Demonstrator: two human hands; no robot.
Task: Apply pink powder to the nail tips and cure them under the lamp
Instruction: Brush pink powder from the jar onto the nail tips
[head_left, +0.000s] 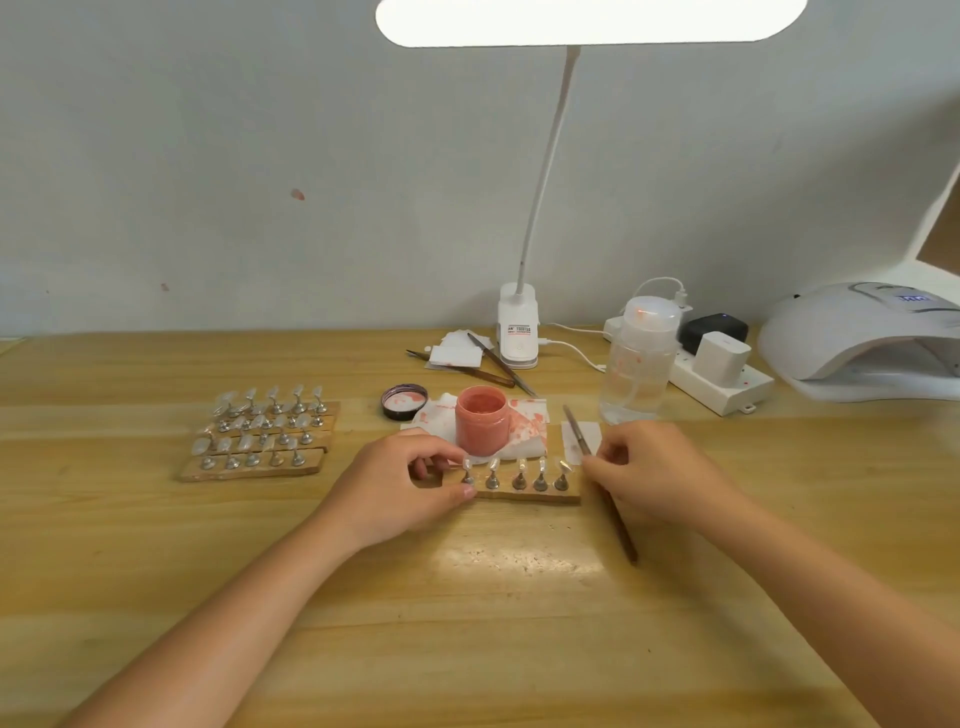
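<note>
Left hand (400, 480) grips the strip (524, 493) of nail tips (521, 464) before the jar (482, 420); right hand (647, 470) pinches a brush (597, 478).

Bare forearms — no sleeves, no rings

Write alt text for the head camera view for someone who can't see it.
At a wooden table, the left hand grips a wooden strip of five nail tips while the right hand holds a brush beside it. An open jar of pink powder stands behind; a curing lamp sits far right.
</note>
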